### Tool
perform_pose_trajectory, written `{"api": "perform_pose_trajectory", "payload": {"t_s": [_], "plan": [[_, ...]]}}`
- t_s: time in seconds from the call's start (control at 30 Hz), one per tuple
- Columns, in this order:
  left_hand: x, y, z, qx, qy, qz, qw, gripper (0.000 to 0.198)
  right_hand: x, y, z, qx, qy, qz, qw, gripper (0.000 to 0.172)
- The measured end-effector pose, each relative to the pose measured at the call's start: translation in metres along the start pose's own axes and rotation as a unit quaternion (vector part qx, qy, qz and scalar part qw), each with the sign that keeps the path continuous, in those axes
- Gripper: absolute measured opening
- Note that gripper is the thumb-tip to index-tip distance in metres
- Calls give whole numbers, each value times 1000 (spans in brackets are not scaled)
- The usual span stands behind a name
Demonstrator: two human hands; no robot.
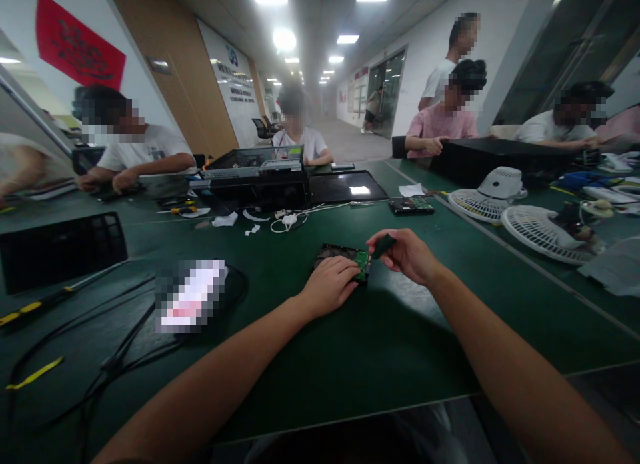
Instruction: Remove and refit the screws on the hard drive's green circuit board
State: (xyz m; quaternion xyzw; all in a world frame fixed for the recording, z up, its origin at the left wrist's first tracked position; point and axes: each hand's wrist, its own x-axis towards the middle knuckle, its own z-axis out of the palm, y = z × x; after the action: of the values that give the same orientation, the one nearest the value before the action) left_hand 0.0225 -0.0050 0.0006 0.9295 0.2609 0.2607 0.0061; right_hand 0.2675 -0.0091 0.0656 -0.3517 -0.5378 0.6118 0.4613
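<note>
A hard drive (364, 259) lies on the green table (400, 344) in front of me, its green circuit board showing on the right side. My left hand (333, 281) rests over the drive, fingers across its top, holding it against the table and covering much of it. In my right hand (407, 254), raised just right of the drive, is a tool with a dark handle (385, 245) that looks like a screwdriver. Its tip points at the drive's right edge and is too small to make out. Whether it touches the drive I cannot tell.
Left of me lie a blurred-out phone-like object (193, 296), black cables (113, 361), a yellow-handled screwdriver (65, 291) and a dark panel (63, 251). Ahead stands an opened computer case (255, 184). Another drive (411, 206) and white fan parts (543, 231) lie right. Several people sit around.
</note>
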Motion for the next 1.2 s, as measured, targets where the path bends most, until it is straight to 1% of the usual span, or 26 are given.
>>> {"api": "perform_pose_trajectory", "payload": {"t_s": [0.2, 0.47, 0.53, 0.63, 0.77, 0.9, 1.0, 1.1, 1.2], "plan": [[-1, -1, 3, -3, 12, -2, 1000, 26, 0, 0, 1, 29, -9, -6, 1000, 36], [-1, -3, 4, -4, 2, -2, 1000, 28, -3, -2, 3, 39, -49, 23, 998, 32], [-1, -3, 3, -2, 3, -3, 1000, 29, -4, -3, 5, 40, -50, 26, 998, 32], [-1, -2, 3, -2, 2, -3, 1000, 28, -3, -3, 8, 42, -37, 30, 998, 35], [-1, -2, 3, -4, 3, -4, 1000, 27, -1, -2, 11, 45, 1, 31, 999, 42], [-1, -3, 5, -5, 6, -5, 1000, 27, -1, -1, 12, 39, 0, 38, 999, 42], [-1, -3, 5, -5, 4, -4, 1000, 28, -2, -1, 12, 7, -2, 34, 999, 43], [-1, -3, 4, -7, 2, -4, 1000, 28, -1, -1, 11, -35, 15, 14, 999, 45], [-1, -2, 4, -7, 2, -4, 1000, 27, 0, 0, 11, -47, 27, -2, 999, 45]]}}
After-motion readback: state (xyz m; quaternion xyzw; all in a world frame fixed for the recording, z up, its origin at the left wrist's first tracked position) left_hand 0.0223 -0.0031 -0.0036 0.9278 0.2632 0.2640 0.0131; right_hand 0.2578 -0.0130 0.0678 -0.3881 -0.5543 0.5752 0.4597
